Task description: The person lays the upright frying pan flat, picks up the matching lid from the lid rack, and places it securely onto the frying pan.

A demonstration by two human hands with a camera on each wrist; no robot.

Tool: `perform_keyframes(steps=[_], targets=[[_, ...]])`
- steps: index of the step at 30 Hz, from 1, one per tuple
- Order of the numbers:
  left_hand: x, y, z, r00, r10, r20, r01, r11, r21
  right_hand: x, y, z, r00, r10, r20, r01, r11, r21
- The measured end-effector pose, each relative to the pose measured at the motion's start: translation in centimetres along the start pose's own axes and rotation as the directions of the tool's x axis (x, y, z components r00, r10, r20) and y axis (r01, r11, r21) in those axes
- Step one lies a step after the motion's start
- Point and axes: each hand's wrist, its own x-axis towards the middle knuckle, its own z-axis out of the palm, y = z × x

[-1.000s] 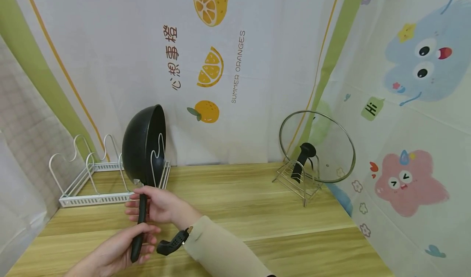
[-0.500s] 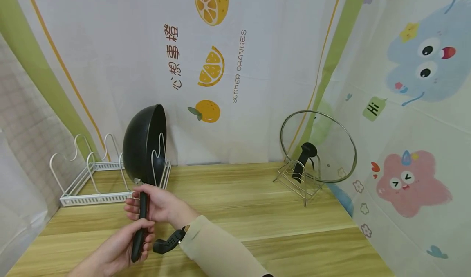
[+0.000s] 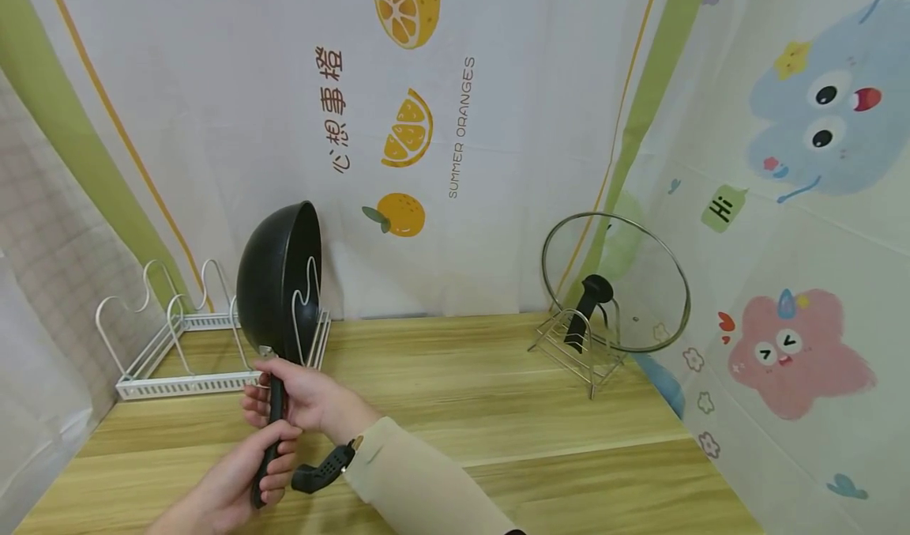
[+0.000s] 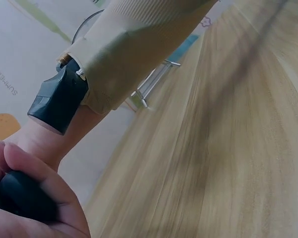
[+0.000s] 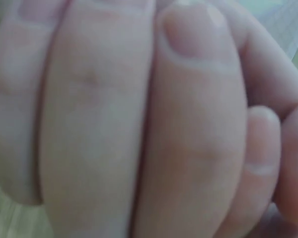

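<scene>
A black wok (image 3: 266,274) stands on its side in a white wire pan rack (image 3: 185,383), its open face turned to the right. Its black handle (image 3: 276,401) points down toward me. My right hand (image 3: 309,397) grips the handle just below the bowl, thumb lying up by the metal joint. Lower down, my left hand (image 3: 245,468) has its fingers curled round the handle's end; in the left wrist view the butt of the handle (image 4: 27,196) shows inside that grip. Curled fingers (image 5: 193,109) fill the right wrist view and hide the handle there.
A glass lid (image 3: 640,282) with a black knob leans in a small wire stand (image 3: 590,377) at the back right. Printed cloth (image 3: 490,243) hangs behind the wooden table (image 3: 498,408). A black wrist device (image 3: 323,472) juts from my right sleeve.
My left hand has closed more tightly round the handle and come slightly nearer the right hand. The right hand and the wok have stayed about where they were.
</scene>
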Motion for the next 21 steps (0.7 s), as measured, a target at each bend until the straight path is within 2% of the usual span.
perform_keyframes(steps=[3,7,14,17,21], targets=[[0.1,-0.2,0.1,0.999,0.0,-0.043,0.001,1.0,0.017,0.2,0.0,-0.1,0.999,0.024,0.03,-0.025,0.999,0.025],[0.3,-0.4,0.1,0.998,0.013,-0.061,-0.011,1.0,0.021,0.4,0.0,-0.1,0.997,0.054,0.061,-0.057,0.997,0.055],[0.4,-0.4,0.7,0.994,0.043,-0.105,-0.038,0.998,0.047,0.6,0.0,0.0,0.996,0.057,0.072,-0.061,0.996,0.066],[0.4,-0.3,1.3,0.985,0.063,-0.163,-0.049,0.995,0.085,0.6,0.0,0.0,0.996,0.059,0.071,-0.064,0.995,0.071],[0.4,-0.3,1.9,0.965,0.079,-0.251,-0.046,0.99,0.132,0.6,0.0,0.1,0.995,0.064,0.074,-0.069,0.995,0.067]])
